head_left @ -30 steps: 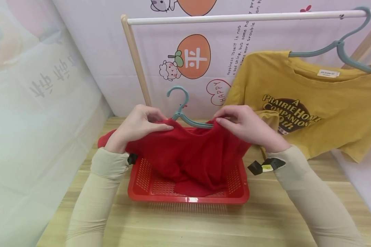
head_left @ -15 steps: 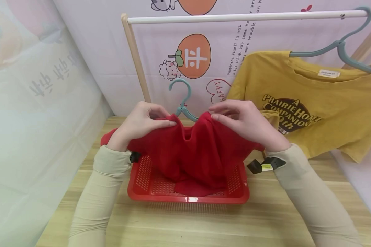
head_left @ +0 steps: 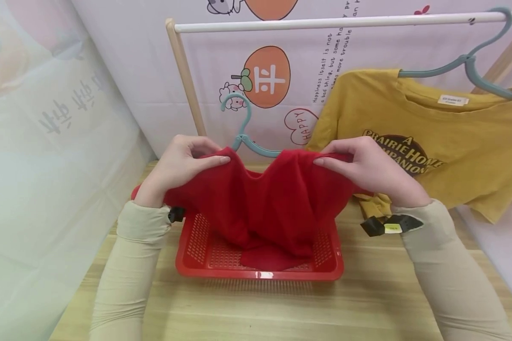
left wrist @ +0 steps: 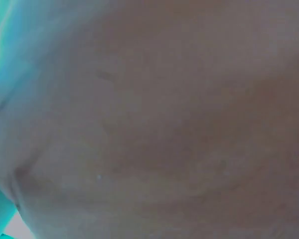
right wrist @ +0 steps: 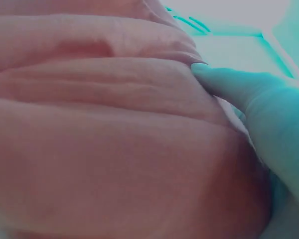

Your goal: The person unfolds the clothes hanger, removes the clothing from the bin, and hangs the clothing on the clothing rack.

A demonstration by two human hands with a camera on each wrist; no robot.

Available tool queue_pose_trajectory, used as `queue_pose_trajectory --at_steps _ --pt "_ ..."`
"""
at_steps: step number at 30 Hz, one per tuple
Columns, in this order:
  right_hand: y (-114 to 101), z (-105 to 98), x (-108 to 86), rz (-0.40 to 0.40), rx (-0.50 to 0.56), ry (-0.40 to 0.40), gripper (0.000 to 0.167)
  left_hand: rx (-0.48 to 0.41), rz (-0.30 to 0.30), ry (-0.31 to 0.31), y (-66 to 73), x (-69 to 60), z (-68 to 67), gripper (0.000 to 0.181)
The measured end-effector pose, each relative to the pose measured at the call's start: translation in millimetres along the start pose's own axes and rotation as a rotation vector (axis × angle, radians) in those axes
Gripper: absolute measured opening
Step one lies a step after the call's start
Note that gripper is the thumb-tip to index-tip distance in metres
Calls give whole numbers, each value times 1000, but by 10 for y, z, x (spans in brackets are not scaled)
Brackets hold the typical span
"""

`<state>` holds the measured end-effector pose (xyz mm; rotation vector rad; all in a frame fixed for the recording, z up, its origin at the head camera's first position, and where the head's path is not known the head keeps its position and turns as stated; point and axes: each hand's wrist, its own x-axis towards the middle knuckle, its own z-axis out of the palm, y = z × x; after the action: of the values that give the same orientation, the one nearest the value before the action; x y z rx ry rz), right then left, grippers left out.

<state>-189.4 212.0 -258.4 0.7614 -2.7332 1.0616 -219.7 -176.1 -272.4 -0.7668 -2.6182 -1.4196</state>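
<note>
A red T-shirt [head_left: 273, 203] hangs between both hands, its lower part drooping into a red plastic basket [head_left: 260, 274]. My left hand [head_left: 183, 166] pinches the shirt's left shoulder between thumb and fingers. On the other shoulder, my right hand [head_left: 367, 166] pinches the cloth, thumb in front; the right wrist view shows the thumb [right wrist: 229, 82] pressed against the folded fabric. A teal hanger [head_left: 244, 121] stands up out of the neckline, its hook and part of one arm showing. The rest of it is hidden behind the cloth. Blurred fabric [left wrist: 154, 119] fills most of the left wrist view.
A clothes rack with a white rail [head_left: 307, 22] and wooden posts stands behind. On its right hangs a yellow T-shirt [head_left: 452, 128] on another teal hanger [head_left: 439, 71]. The basket sits on a wooden table [head_left: 256, 312]. A printed sheet [head_left: 123, 57] covers the walls.
My right hand opened off the cloth slightly, then gripped the shoulder farther right. The hands are wider apart and the shirt is raised and spread. The hanger's hook has risen.
</note>
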Motion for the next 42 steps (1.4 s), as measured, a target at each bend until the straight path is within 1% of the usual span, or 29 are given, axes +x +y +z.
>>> queue_pose_trajectory --at_steps 2,4,8,10,13,15,17,22,25,28,30,32,35,36,38,39,42 --pt "5 -39 -25 1 1 21 8 21 -1 -6 7 -8 -30 23" --pt "20 -84 -53 7 12 54 7 41 -7 5 1 -32 -77 23" --pt "83 -216 -112 25 41 137 8 32 -26 71 -50 -99 -197 21" --pt "118 -287 -139 37 58 169 10 0 -35 114 -88 -136 -258 19" --pt "154 -379 -181 58 85 190 11 -54 -61 165 -139 -190 -331 19" --pt "161 -429 -210 70 103 202 12 -96 -65 197 -169 -214 -366 20" --pt "167 -469 -237 80 117 211 13 -151 -55 225 -196 -230 -389 18" --pt "179 -537 -279 91 160 225 12 -293 -9 316 -260 -257 -420 12" --pt "187 -575 -302 108 167 244 13 -334 -5 372 -299 -286 -447 10" --pt "190 -615 -334 125 184 258 15 -333 -4 399 -338 -320 -486 10" --pt "193 -631 -346 119 194 266 15 -328 -16 388 -352 -335 -510 10" --pt "193 -629 -350 110 211 260 15 -289 -38 362 -343 -341 -527 11" --pt "189 -596 -336 102 228 250 14 -206 -79 308 -263 -323 -512 19" --pt "186 -577 -326 98 231 243 14 -175 -82 288 -221 -311 -491 22" --pt "175 -529 -302 89 230 227 13 -123 -69 248 -124 -274 -425 26" --pt "169 -504 -288 81 223 218 12 -94 -51 226 -74 -249 -382 27" --pt "147 -429 -245 52 194 192 11 -25 33 168 49 -174 -235 25"
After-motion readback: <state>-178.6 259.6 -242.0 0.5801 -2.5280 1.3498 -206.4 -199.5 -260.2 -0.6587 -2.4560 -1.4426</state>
